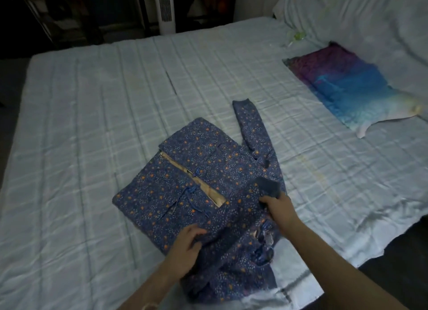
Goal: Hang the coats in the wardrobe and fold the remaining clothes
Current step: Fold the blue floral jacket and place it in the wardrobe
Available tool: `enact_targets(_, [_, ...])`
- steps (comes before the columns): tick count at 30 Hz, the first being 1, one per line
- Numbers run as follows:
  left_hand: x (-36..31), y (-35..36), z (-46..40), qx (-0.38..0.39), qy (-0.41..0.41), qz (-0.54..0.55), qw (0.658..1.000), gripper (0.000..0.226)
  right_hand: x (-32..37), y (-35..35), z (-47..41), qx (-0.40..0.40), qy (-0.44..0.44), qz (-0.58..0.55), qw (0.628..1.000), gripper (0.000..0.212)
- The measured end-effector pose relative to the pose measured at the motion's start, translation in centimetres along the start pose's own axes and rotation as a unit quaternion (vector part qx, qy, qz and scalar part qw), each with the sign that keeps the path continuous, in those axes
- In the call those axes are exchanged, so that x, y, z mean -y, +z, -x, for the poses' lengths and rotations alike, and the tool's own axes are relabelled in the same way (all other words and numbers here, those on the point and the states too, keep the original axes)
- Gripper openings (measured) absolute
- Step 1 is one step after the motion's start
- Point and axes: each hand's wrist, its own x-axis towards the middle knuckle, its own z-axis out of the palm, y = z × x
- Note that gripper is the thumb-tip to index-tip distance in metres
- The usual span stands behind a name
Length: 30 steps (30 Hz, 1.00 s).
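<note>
Blue floral jacket (196,184) lies partly folded on the bed (92,101), toward 6 o'clock. Left hand (185,249) grips its near edge with curled fingers; right hand (276,205), at 3 o'clock of the jacket, pinches a cuff. No readable writing.

Matt printed cotton-like cloth jacket (185,182) with glossy satin lining, quilted matt bedspread (92,101) with shiny satin edge, smooth plastic tower fan (165,8)

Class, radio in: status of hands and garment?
Left hand and right hand both gripping blue floral jacket. Jacket partly folded on bed; one sleeve out. Nothing obstructing.
</note>
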Motion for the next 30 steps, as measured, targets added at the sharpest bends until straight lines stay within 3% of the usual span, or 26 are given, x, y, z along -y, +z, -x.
enact_targets(3, [1.5, 2.2, -2.9, 0.009, 0.039, -0.148, 0.988, 0.033, 0.0, -1.6, -4.8, 0.054, 0.041, 0.027, 0.997, 0.026])
enact_targets(6, [2.0, 4.8, -5.0, -0.014, 0.031, -0.225, 0.974, 0.05, -0.3, -2.8, -9.3, 0.06, 0.037, 0.054, 0.996, 0.028])
enact_targets(10, [1.2, 7.7, -6.6, -0.069, -0.009, -0.3, 0.951, 0.058, -1.4, -4.2, -15.2, 0.039, -0.035, 0.108, 0.993, 0.032])
enact_targets(15, [1.5, 10.5, -8.3, -0.103, -0.089, -0.352, 0.926, 0.051, -3.6, -5.0, -20.8, 0.099, -0.086, 0.145, 0.981, 0.045])
enact_targets(17, [2.3, 11.8, -8.9, -0.113, -0.127, -0.358, 0.918, 0.052, -5.2, -5.3, -22.6, 0.058, -0.142, 0.205, 0.967, 0.056])
enact_targets(18, [2.9, 12.6, -9.1, -0.109, -0.143, -0.364, 0.914, 0.054, -6.0, -5.5, -23.2, 0.018, -0.197, 0.271, 0.942, 0.062])
enact_targets(20, [4.0, 13.9, -9.5, -0.088, -0.167, -0.379, 0.906, 0.059, -7.3, -5.3, -23.7, -0.016, -0.347, 0.377, 0.859, 0.062])
enact_targets(22, [5.3, 15.1, -9.9, -0.09, -0.175, -0.396, 0.897, 0.065, -8.8, -4.6, -24.2, 0.064, -0.461, 0.447, 0.764, 0.057])
enact_targets(24, [5.9, 15.6, -10.4, -0.103, -0.178, -0.405, 0.891, 0.068, -10.4, -4.1, -24.9, 0.142, -0.461, 0.532, 0.696, 0.048])
enact_targets(25, [6.1, 15.9, -10.6, -0.111, -0.177, -0.41, 0.888, 0.068, -10.5, -4.0, -25.2, 0.162, -0.438, 0.559, 0.685, 0.046])
enact_targets(27, [5.7, 16.2, -11.1, -0.121, -0.191, -0.408, 0.885, 0.066, -9.8, -3.7, -26.2, 0.189, -0.401, 0.562, 0.698, 0.042])
enact_targets(30, [3.8, 16.2, -12.1, -0.164, -0.209, -0.377, 0.887, 0.057, -6.1, -3.2, -27.5, 0.209, -0.351, 0.448, 0.795, 0.027])
